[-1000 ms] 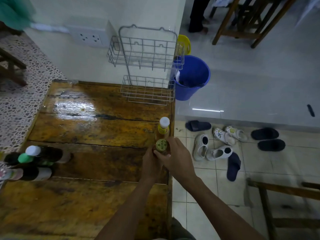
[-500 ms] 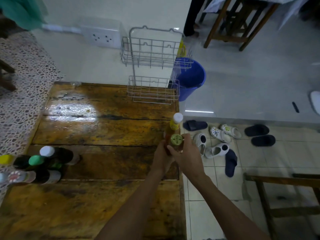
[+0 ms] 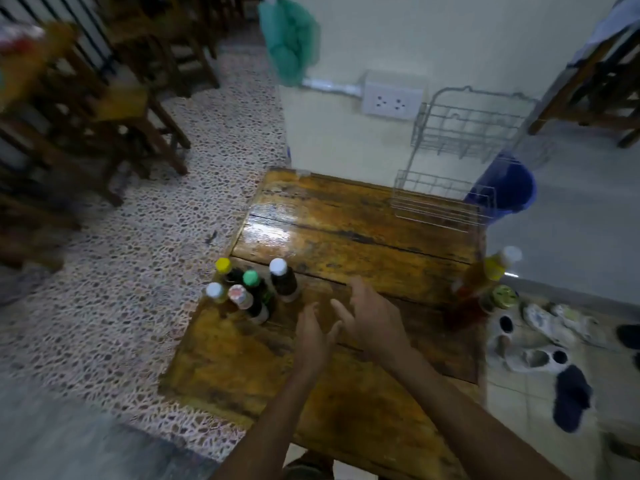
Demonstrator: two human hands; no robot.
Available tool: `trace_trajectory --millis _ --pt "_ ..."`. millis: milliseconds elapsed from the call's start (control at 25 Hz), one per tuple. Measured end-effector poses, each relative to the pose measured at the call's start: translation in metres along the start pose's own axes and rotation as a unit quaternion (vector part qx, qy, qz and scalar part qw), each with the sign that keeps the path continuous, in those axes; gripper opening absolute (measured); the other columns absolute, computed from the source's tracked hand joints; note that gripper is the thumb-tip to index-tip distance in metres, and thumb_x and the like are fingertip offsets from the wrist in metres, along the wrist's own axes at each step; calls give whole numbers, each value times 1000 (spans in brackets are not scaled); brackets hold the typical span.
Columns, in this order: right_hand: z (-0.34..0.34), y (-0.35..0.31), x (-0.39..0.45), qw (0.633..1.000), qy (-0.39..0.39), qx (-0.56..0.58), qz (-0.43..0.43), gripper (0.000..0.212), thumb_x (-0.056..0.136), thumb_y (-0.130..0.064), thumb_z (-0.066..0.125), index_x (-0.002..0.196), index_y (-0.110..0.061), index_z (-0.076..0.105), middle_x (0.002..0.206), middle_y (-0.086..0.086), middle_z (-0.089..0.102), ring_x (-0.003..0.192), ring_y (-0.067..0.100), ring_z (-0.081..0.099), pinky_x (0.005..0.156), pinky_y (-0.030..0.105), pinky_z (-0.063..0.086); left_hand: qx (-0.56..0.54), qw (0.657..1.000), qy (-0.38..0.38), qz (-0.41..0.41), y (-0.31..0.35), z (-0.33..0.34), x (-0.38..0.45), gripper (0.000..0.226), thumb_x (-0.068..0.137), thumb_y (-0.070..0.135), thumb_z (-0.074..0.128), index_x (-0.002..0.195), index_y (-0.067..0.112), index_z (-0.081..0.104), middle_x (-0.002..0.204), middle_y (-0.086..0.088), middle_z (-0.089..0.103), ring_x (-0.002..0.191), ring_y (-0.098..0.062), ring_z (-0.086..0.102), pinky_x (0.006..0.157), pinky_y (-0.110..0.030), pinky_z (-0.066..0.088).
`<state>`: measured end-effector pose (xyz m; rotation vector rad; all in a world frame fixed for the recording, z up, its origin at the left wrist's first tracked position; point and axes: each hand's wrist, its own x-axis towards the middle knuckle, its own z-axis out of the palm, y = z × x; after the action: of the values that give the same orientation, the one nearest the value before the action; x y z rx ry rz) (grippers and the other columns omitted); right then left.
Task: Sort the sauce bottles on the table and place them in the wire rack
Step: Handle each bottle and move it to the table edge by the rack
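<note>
Head view: left hand (image 3: 313,336), right hand (image 3: 375,320) empty, fingers spread, above table (image 3: 346,237).

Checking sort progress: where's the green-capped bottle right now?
Head view, left edge of the table: the green-capped bottle stands mid-cluster, between the yellow-capped bottle and the white-capped bottle, left of both hands.

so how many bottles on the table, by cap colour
white cap: 3
yellow cap: 1
green cap: 1
red-patterned cap: 1
gold lid: 1
total: 7
</note>
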<state>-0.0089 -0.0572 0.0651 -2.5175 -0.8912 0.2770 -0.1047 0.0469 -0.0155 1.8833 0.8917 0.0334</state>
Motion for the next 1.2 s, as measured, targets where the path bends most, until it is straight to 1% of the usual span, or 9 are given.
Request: trace_trajectory --millis 120,200,360,520,640,800,920,1040,1200 --pt "18 -61 48 994 -12 -53 -95 48 100 -51 48 142 -31 34 125 8 52 108 29 54 70 37 50 -32 996 34 73 -9 -35 -1 37 94 32 75 126 37 58 122 7 64 116 -19 64 88 -40 58" --pt "29 -86 72 983 -46 -113 -134 53 102 -46 48 149 -35 28 132 15 44 115 36 47 74 43 53 -42 995 42 76 -13 -45 4 39 93 24 77 127 32 60 124 4 66 118 -21 64 91 -44 57" --pt "40 -90 84 964 -63 -198 -167 38 104 -34 49 140 -22 41 126 15 47 112 36 49 71 42 55 -44 998 17 44 -19 -47 13 62 93 23 75 147 14 46 144 -5 57 133 -23 57 105 -48 51" --pt "17 -56 42 940 2 -186 -285 26 102 -38 56 107 -12 53 95 8 61 82 24 58 56 30 43 -54 991 47 110 -9 -46 23 39 87 27 73 123 21 59 119 2 67 109 -18 67 85 -39 57" --pt "-17 -27 14 934 42 -190 -299 27 104 -42 50 98 -17 48 84 2 56 70 18 50 47 27 39 -48 981 -53 182 3 -36 20 17 83 43 66 99 35 65 92 13 73 86 -10 72 66 -38 58" --pt "-62 8 -6 920 48 -252 -296 32 108 -41 35 91 -17 49 82 2 50 73 18 42 47 30 39 -30 942 -248 224 30 -18 13 16 84 40 77 97 42 68 97 16 75 86 -7 73 69 -37 61" --pt "-75 25 -16 934 92 -262 -223 32 100 -30 49 73 -15 55 64 4 56 55 24 48 38 33 39 3 934 -279 221 49 -4 9 26 81 49 76 104 46 65 96 16 74 82 -8 71 70 -42 60" --pt "-73 33 -22 960 77 -261 -70 37 97 -29 49 64 -15 58 56 4 59 48 27 56 39 28 38 101 951 -210 205 62 12 5 41 75 56 74 111 37 67 92 12 76 82 -12 72 69 -44 62" --pt "-65 46 -26 965 -51 -224 122 38 102 -30 40 86 -10 69 81 8 68 73 31 67 53 33 45 269 920 -78 273 61 32 0 42 76 46 83 109 24 69 96 3 77 87 -19 75 66 -33 59"
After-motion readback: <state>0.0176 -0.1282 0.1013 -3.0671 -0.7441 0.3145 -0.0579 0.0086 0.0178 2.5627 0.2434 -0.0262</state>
